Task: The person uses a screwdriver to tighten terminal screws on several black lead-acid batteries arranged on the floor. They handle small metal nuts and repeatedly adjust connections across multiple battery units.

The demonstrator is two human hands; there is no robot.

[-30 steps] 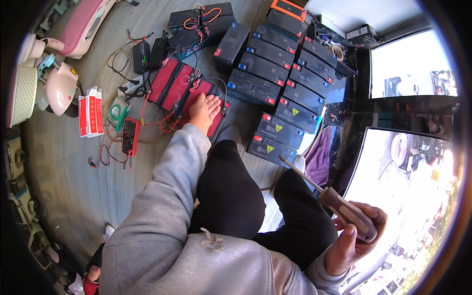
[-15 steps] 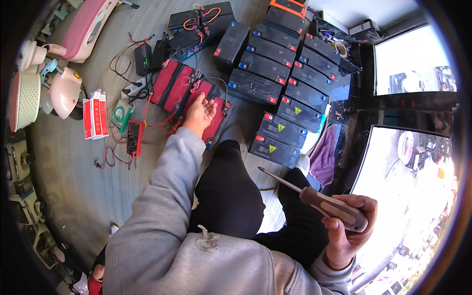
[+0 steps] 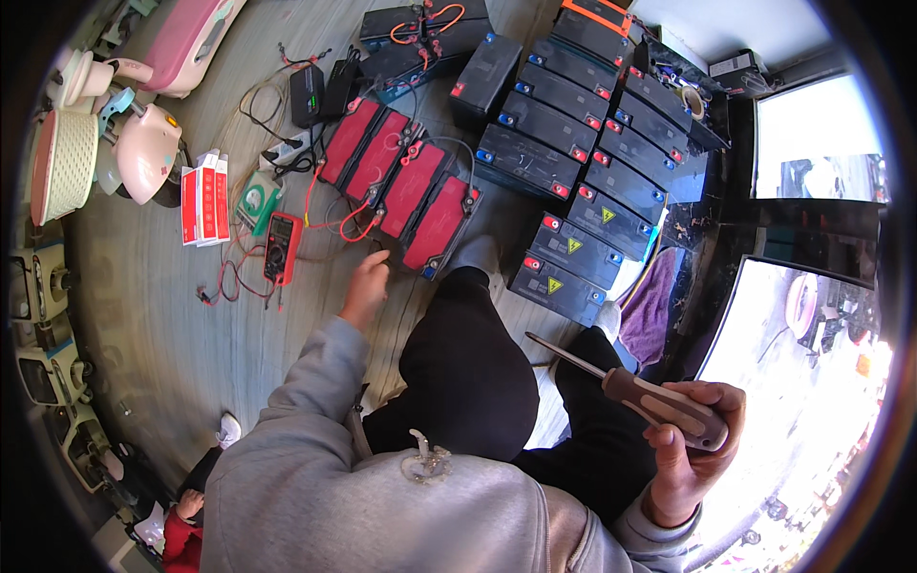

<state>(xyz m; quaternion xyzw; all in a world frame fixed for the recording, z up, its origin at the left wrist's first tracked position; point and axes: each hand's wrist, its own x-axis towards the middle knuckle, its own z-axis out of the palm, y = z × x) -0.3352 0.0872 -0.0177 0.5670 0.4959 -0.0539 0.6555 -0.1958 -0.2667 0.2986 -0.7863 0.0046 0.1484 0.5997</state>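
"how far along are the red batteries on the floor?"

"cables already join them, it seems; whether any connection remains, i can't tell. the screwdriver, clamped in the right hand, is clear of them."

"and the left hand?"

"near them, fingers curled, contents unclear."

We see a grey, streaked floor spread across the left and middle of the room. On our right, an upper pane and a larger lower pane sit in a dark frame. Both are brightly lit, the lower one mostly washed white. Above them we see a pale surface.
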